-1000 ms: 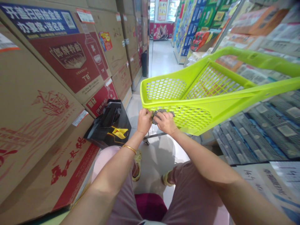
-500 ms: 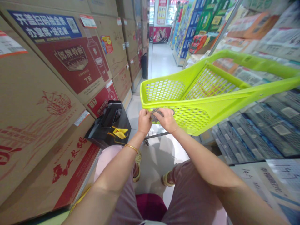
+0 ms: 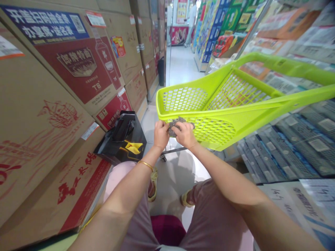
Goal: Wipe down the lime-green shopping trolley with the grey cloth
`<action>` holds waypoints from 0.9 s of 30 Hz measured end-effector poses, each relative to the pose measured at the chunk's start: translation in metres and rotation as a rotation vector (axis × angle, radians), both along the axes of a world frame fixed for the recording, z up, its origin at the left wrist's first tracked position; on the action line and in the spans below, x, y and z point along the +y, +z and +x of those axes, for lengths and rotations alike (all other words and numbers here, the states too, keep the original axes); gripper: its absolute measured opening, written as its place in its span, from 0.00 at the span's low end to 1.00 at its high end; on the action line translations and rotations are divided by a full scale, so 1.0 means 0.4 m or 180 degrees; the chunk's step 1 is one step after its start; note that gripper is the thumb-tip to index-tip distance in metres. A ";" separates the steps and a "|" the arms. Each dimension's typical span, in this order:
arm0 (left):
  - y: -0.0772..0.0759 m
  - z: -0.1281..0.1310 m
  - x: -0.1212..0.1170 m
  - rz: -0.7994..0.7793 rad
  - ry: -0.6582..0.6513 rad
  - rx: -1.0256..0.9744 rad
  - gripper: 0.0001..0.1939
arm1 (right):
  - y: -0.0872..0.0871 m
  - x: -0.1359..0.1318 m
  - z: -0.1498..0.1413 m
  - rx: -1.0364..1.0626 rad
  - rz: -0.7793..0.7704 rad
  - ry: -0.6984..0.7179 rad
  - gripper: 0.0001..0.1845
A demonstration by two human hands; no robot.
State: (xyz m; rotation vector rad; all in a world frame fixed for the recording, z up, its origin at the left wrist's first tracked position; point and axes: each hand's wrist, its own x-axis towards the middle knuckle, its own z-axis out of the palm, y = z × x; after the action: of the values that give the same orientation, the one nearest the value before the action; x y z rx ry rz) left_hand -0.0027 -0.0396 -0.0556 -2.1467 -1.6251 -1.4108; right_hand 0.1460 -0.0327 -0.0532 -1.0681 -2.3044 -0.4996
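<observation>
A grey, crumpled cloth (image 3: 172, 129) is bunched between my two hands, against the near side of a lime-green shopping cart (image 3: 180, 115). My left hand (image 3: 161, 134) pinches the cloth's left edge, close to the cart's front corner. Over its right part, my right hand (image 3: 185, 134) is closed with the fingers bent into the folds. Some of the cart's side mesh is hidden behind the hands and cloth.
Left of me, stacked cardboard cartons (image 3: 89, 87) form a wall, with a black gift bag (image 3: 123, 139) on the floor beside them. Packaged goods (image 3: 282, 150) fill the right side. Down the aisle (image 3: 180, 66), a person (image 3: 192, 22) is at the far end.
More of the grey cloth shows above and between my fingers. Both hands stay at about the same place by the cart. A person has come into view at the aisle's far end.
</observation>
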 end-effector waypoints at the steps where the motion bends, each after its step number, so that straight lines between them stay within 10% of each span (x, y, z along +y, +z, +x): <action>1: 0.000 0.000 0.000 -0.0013 0.0001 -0.0016 0.12 | -0.009 -0.002 -0.002 -0.0045 -0.0042 0.0015 0.16; 10: -0.003 0.003 -0.004 0.0024 0.0027 0.0001 0.11 | -0.075 -0.013 -0.004 -0.0722 0.0017 0.0540 0.10; 20: -0.005 0.005 -0.011 0.0075 0.0024 -0.0002 0.12 | 0.080 -0.016 -0.009 0.0134 0.0370 -0.0102 0.14; 27: -0.011 0.008 -0.006 0.0059 0.0033 0.0000 0.12 | 0.057 -0.001 -0.008 0.0244 0.0491 -0.0116 0.13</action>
State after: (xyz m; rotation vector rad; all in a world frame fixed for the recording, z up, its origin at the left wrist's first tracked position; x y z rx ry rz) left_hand 0.0006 -0.0419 -0.0600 -2.1251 -1.6145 -1.4172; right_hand 0.1427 -0.0333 -0.0302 -1.0375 -2.1455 -0.6291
